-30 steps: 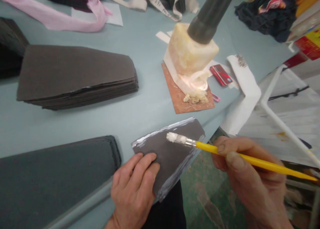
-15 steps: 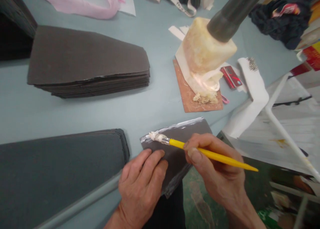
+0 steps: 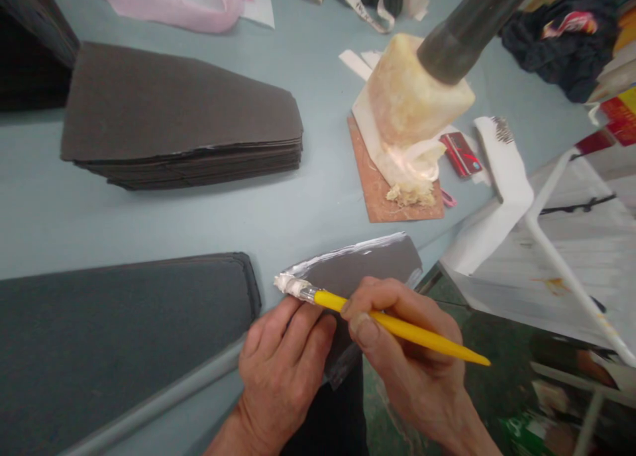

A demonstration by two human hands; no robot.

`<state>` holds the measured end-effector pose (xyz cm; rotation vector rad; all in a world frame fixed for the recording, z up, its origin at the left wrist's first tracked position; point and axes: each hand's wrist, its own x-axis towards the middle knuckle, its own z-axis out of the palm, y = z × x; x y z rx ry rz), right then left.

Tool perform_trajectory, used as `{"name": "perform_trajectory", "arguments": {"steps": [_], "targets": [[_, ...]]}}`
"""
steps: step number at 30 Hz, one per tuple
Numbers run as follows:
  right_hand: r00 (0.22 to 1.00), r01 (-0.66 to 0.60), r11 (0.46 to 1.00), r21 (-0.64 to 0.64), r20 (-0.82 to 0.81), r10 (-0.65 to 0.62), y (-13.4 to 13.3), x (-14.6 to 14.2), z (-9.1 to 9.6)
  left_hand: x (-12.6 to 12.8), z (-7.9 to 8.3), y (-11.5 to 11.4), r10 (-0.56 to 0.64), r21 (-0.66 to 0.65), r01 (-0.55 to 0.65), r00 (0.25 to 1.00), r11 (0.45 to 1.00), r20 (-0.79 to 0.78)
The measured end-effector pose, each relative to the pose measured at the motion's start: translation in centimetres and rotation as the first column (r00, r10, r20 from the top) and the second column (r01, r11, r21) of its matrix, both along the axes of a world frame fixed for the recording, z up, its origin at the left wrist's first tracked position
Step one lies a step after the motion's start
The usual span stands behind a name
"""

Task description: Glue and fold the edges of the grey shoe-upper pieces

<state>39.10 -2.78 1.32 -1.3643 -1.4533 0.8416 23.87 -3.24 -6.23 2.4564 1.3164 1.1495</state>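
Note:
My right hand (image 3: pixel 415 356) is closed around the yellow handle of a brush (image 3: pixel 328 300). White paste coats its bristles, which rest at the left corner of a dark grey flat piece (image 3: pixel 382 260). A white streak runs along that piece's far edge, and whitish smears show on its right and near edges. Flat on the left part of the piece lies my left hand (image 3: pixel 285 366), fingers stretched out and pressing down. The brush tip is just beyond those fingers. My hands hide much of the piece's middle.
A stack of dark pieces (image 3: pixel 183 108) stands behind, and a larger dark stack (image 3: pixel 124 337) lies at left. A yellowish-white block-shaped container (image 3: pixel 420 91) with a dark cylinder rests on a brown board (image 3: pixel 368 191). A red packet (image 3: pixel 461 154) lies beside it. The table edge (image 3: pixel 437 244) runs at right.
The brush and my right hand have moved left and slightly toward me, taking the bristles to the left corner. The piece's right edge has become more visible. My left hand stays on it.

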Motion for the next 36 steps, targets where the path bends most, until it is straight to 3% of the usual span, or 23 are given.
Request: {"name": "perform_trajectory", "arguments": {"steps": [10, 17, 25, 30, 33, 36], "targets": [[0.999, 0.048, 0.999, -0.003, 0.014, -0.048, 0.1, 0.6, -0.3, -0.3, 0.1, 0.0, 0.007, 0.001, -0.007, 1.0, 1.0, -0.011], [0.983, 0.177, 0.984, -0.018, -0.035, -0.178, -1.2, 2.6, -0.2, -0.2, 0.3, 0.1, -0.008, -0.018, 0.008, 1.0, 1.0, -0.015], [0.992, 0.122, 0.992, -0.014, 0.009, -0.122, -0.6, 1.3, -0.8, -0.4, 0.3, 0.3, -0.016, 0.001, 0.016, 0.999, 1.0, -0.043], [0.99, 0.096, 0.992, -0.078, -0.094, -0.103, -0.6, 0.7, -0.3, -0.6, 0.4, 0.6, -0.042, 0.042, 0.045, 0.996, 0.998, -0.081], [0.966, 0.204, 0.977, -0.056, -0.152, -0.211, -0.9, 1.7, 0.5, -0.7, 0.3, 0.7, -0.066, 0.039, 0.07, 0.993, 0.997, -0.098], [0.914, 0.367, 0.93, -0.011, -0.179, -0.363, -1.8, 3.6, 1.3, -0.8, 0.0, 0.7, -0.07, 0.039, 0.074, 0.993, 0.996, -0.096]]}}
